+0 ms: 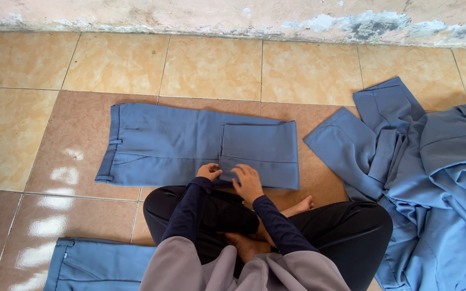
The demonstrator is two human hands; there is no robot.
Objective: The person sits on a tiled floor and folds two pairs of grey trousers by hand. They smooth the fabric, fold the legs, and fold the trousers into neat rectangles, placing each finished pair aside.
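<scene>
A pair of blue trousers point(168, 143) lies flat on the tiled floor in front of me, waistband to the left, its leg end folded back over the right half. My left hand point(209, 172) pinches the near edge of the folded part. Just to its right, my right hand point(248, 182) rests flat with fingers spread on the same near edge. I sit cross-legged in black trousers with bare feet, dark blue sleeves on both arms.
A heap of loose blue garments point(432, 178) lies at the right. Another folded blue garment point(98, 264) sits at the lower left by my knee. A stained wall point(233, 16) runs along the far side of the floor.
</scene>
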